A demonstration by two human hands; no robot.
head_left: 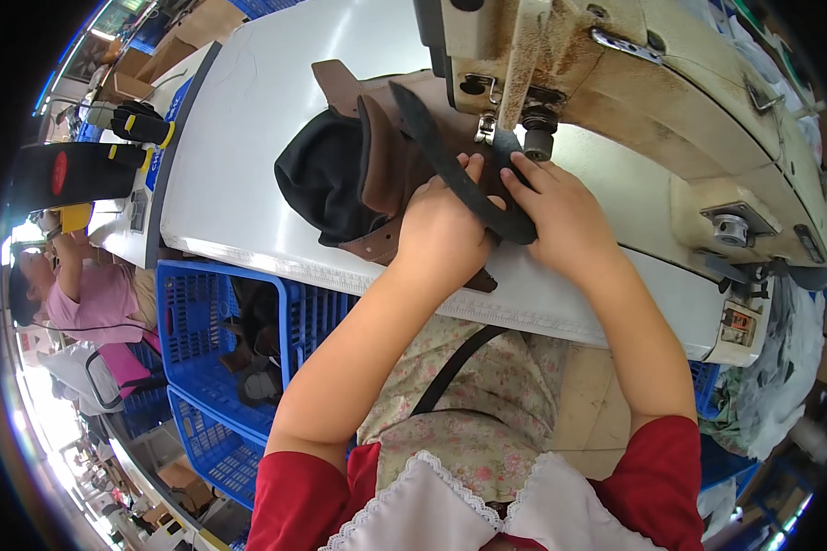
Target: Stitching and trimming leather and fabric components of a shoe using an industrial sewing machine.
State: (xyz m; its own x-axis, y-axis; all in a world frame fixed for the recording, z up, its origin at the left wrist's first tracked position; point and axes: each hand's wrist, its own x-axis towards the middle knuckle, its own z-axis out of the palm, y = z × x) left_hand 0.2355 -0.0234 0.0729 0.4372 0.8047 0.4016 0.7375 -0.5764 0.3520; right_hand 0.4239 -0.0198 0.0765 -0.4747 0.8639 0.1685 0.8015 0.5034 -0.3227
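Observation:
A brown leather piece (pixel 381 156) with a bulging black fabric part (pixel 326 179) lies under the needle and presser foot (pixel 487 127) of a sewing machine. A dark strap (pixel 446 161) loops across it and between my hands. My left hand (pixel 446 225) is closed on the leather, its fingertips bent close in front of the presser foot. From the right, my right hand (pixel 565 216) grips the dark edge of the same piece, two fingers reaching toward the needle. Both thumbs are partly hidden, and the leather under my palms is covered.
The worn beige machine arm (pixel 671 83) spans the upper right of the white table (pixel 248 110). Blue plastic baskets (pixel 220 367) with dark pieces stand below its left front edge. Another person in pink (pixel 87 294) is at a second machine (pixel 83 179) on the far left.

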